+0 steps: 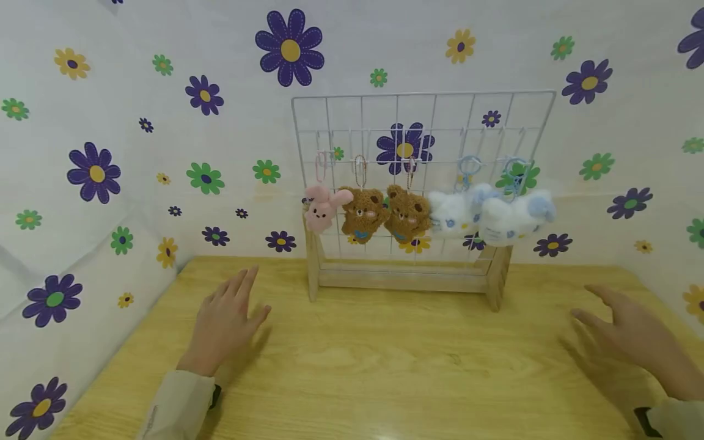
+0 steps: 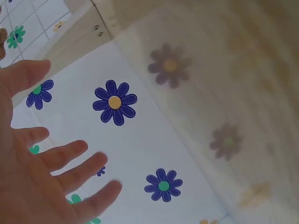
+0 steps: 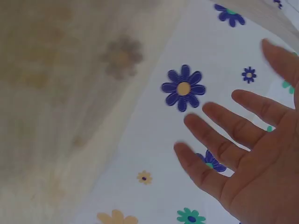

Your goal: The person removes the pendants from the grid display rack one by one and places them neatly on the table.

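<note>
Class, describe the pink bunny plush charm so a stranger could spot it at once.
On the wooden table, find the white wire grid rack on wooden feet. In the head view, go to the left end of its row of five plush charms. The pink bunny plush charm hangs there, beside a brown bear plush charm; it alone is pink.

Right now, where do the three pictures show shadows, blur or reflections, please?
Head view: soft shadows on the table near the left hand and right hand; left wrist view: hazy, blurred flower reflections on the table, printed flowers sharper; right wrist view: similar haze on the picture's left, printed flowers clearer.
</note>
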Available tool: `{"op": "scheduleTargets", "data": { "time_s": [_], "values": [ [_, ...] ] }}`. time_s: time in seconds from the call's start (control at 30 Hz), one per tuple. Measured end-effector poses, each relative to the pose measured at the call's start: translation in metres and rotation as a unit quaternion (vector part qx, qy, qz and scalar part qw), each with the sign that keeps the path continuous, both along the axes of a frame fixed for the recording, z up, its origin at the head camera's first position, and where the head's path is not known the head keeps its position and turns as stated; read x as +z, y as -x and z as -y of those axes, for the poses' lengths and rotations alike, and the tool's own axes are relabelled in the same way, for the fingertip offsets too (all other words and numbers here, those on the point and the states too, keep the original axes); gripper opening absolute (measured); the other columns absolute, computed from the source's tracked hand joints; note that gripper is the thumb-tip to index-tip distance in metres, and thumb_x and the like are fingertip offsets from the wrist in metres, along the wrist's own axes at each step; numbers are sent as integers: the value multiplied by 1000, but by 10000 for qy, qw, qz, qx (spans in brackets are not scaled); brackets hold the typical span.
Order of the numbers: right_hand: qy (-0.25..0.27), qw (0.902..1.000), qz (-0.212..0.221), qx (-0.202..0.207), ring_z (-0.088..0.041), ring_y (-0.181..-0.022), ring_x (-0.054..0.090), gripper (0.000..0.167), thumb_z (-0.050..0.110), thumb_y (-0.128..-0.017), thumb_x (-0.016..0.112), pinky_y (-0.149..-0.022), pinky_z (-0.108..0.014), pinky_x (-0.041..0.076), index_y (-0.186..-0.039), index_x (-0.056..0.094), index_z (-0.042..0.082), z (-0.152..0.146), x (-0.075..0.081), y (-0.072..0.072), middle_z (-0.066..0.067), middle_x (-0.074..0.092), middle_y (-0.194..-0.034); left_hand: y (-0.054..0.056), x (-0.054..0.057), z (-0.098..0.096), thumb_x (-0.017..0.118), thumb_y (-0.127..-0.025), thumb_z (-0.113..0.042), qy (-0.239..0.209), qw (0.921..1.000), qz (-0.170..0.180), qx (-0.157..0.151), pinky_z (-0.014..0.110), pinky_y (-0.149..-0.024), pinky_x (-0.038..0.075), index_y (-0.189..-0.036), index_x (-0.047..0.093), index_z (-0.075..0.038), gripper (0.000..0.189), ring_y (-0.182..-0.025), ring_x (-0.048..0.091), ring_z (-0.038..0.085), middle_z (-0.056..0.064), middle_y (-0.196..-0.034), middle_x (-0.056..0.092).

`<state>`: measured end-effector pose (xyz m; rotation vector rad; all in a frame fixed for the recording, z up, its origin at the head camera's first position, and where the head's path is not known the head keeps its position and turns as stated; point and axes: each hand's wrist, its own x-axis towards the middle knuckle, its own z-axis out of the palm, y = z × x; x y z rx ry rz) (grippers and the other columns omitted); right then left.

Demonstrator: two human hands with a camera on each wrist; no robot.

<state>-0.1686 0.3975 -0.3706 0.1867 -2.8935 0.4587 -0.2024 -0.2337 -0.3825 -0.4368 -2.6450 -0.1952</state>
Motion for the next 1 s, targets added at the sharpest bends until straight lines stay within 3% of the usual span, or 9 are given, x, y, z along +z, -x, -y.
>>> {"op": "scheduleTargets", "data": {
  "time_s": [0.13,0.2,0.33,0.37,0.47,0.57,0.73,0.83,1.0],
  "values": [
    [419,9981,-458,49,-55,-88,64,47,20,-100,65,-59,-53,56,-124,53,-19,9,15,7,-44,57,-117,6,4,-6,72,-95,-29,-306,9984,303,-358,62,-78,56,-151,42,2,70,-110,61,49,30,-146,49],
    [683,9959,-601,26,-34,-79,70,41,16,-99,66,-58,-42,58,-122,57,-18,12,20,9,-41,62,-113,8,6,-12,70,-97,-26,-506,9960,513,-519,60,-77,57,-150,42,2,67,-103,64,46,30,-146,48],
    [1397,9890,-492,51,9,-73,59,36,9,-100,63,-55,-18,52,-122,57,-19,17,30,10,-39,64,-111,15,7,-21,66,-100,-23,-1115,9879,926,-548,60,-86,54,-150,42,3,62,-106,64,45,30,-146,48],
    [1586,9866,-379,54,16,-73,53,37,9,-101,62,-56,-15,52,-124,56,-19,18,32,11,-31,69,-107,17,7,-23,66,-100,-22,-1340,9845,1008,-519,60,-87,54,-150,42,3,61,-106,64,44,30,-145,48],
    [2173,9760,-108,70,17,-78,54,38,8,-102,60,-61,-14,53,-128,53,-19,20,38,12,6,73,-99,25,5,-25,64,-101,-19,-2084,9699,1170,-465,61,-93,51,-149,41,4,58,-118,59,47,29,-146,48],
    [2604,9655,68,21,15,-81,57,37,12,-104,59,-64,-15,54,-129,54,-14,21,44,15,36,56,-97,32,3,-26,64,-101,-15,-2674,9544,1210,-548,60,-92,52,-148,42,5,55,-117,60,46,29,-147,47],
    [3065,9518,124,28,11,-81,61,14,15,-103,61,-64,-15,54,-117,64,18,23,51,17,36,59,-96,39,3,-30,62,-102,-14,-3294,9329,1314,-626,57,-90,55,-149,43,1,53,-115,62,43,28,-144,51],
    [3396,9405,93,77,9,-82,64,24,13,-103,62,-64,-14,54,-110,62,36,23,55,17,33,63,-98,43,5,-34,61,-102,-14,-3437,9271,1312,-717,58,-91,54,-149,42,0,52,-115,62,44,29,-142,52],
    [3682,9295,20,225,6,-82,66,29,11,-105,55,-66,-12,54,-113,62,38,24,63,19,31,65,-101,49,5,-41,63,-101,-10,-3797,9116,1331,-838,57,-91,55,-147,45,-3,50,-113,63,44,29,-138,56]
  ]
}}
